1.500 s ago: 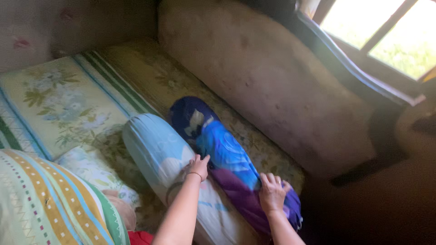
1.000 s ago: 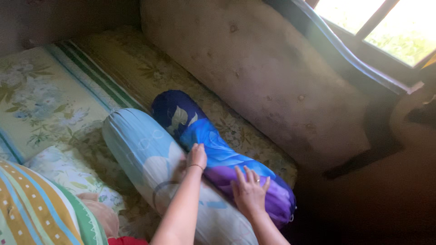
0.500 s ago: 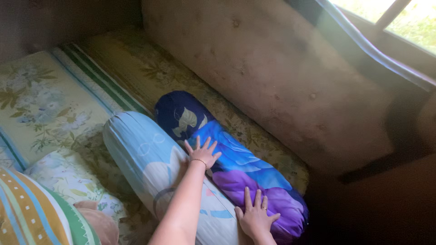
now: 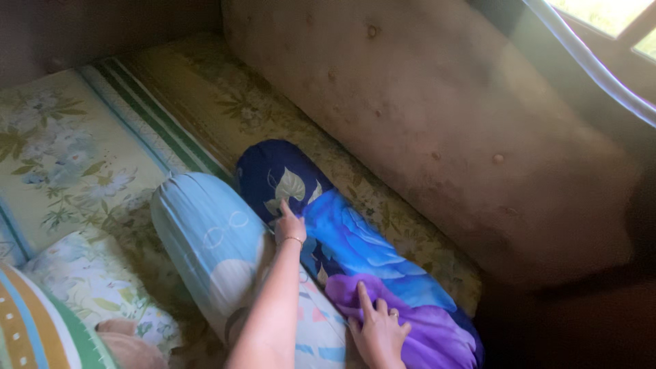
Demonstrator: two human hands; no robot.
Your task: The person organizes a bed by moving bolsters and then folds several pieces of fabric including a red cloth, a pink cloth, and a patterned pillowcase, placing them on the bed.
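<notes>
Head view showed us looking down on a bed [image 4: 205,102] covered by a pale floral sheet with green stripes, set against a worn, stained wall [image 4: 437,116]. Two long bolster pillows lay side by side on it, touching along their length. The dark blue bolster [image 4: 355,246], printed with pale leaves at its far end and shading to bright blue and then purple toward us, lay nearer the wall. The light blue bolster [image 4: 212,239], with faint white circles and a pale patch, lay just beside it on the side away from the wall.

Our left hand [image 4: 290,229], a thin bracelet at the wrist, rested where the two bolsters met, fingers loosely curled with one pointing forward, pressing on the cloth and gripping nothing. Our right hand [image 4: 378,333] lay flat on the purple part of the dark blue bolster, fingers spread. A small floral pillow [image 4: 89,280] and a striped cloth [image 4: 34,328] lay at the lower left.
</notes>
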